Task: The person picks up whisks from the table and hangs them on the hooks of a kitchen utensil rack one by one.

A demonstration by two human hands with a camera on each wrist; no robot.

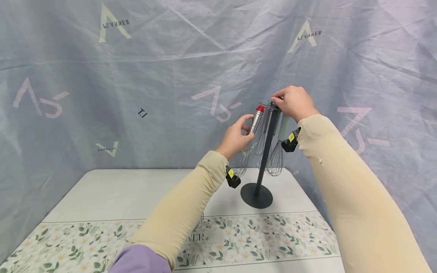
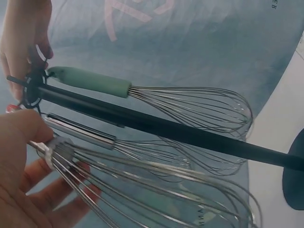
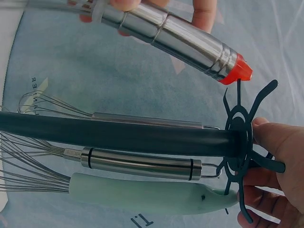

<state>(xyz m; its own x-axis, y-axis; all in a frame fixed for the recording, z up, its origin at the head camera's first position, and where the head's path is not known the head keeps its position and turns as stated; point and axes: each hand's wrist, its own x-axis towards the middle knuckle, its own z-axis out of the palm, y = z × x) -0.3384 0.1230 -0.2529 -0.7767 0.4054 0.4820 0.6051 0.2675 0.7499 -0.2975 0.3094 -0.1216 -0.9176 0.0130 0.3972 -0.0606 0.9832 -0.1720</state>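
My left hand [image 1: 235, 137] grips a steel-handled whisk [image 1: 255, 120] with a red end cap, its wires pointing down. In the right wrist view the cap meets a hook of the dark stand [image 3: 190, 140]; whether it hangs there I cannot tell. My right hand [image 1: 296, 101] holds the stand's top ring of hooks [image 3: 232, 137] between thumb and fingers. Beside the pole hang a whisk with a pale green handle [image 2: 97, 83], a steel whisk with black bands [image 3: 142, 163] and another thin-handled whisk [image 3: 147, 118].
The stand's round base [image 1: 257, 195] rests on a white table [image 1: 143, 193] with a floral strip [image 1: 239, 242]. Wires of another whisk [image 1: 200, 222] show past my left forearm. A grey printed curtain [image 1: 153, 76] hangs behind the table.
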